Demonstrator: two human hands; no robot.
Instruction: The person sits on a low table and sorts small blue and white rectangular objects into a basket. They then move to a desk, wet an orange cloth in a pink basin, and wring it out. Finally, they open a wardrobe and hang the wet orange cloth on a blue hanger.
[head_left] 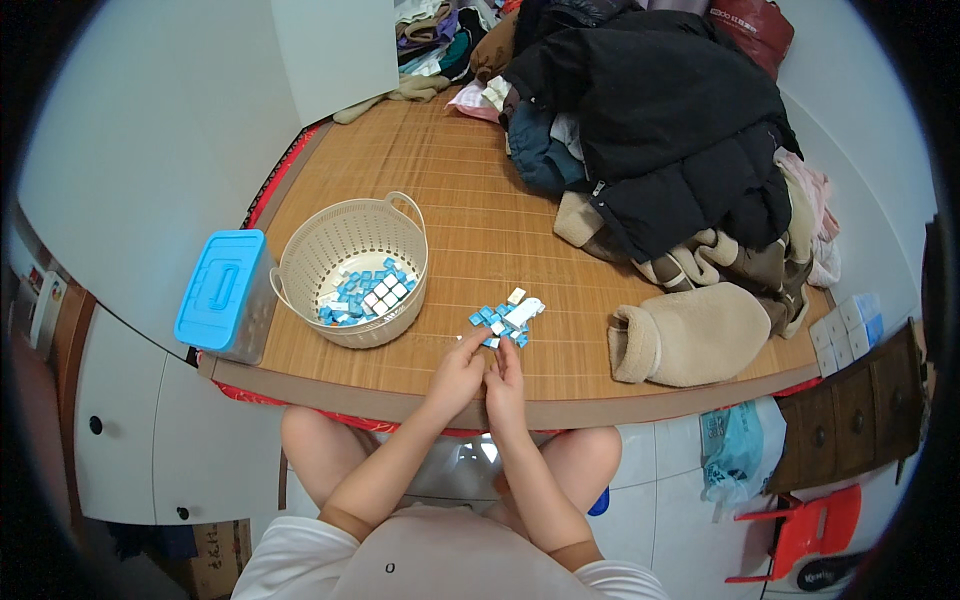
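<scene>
L hand (460,370) & R hand (507,388) close tog., fingers partly extended at near edge of blue-and-white tile pile (486,313) on bamboo mat (455,200); can't tell if either grips any. L of pile: beige basket (350,230) w/ loose tiles (385,294), then blue-lidded box (222,287).

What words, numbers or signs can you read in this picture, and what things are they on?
Dark red bag: pale lettering, which I won't copy out.
Pale blue plastic bag: printing, too small to read.
Cardboard box: dark characters, too blurred to read.
Grey shirt: one small dark ring-shaped mark.
Black item at lower right: white lettering, not copied.
Small blue-and-white tiles: no writing I can make out.
</scene>
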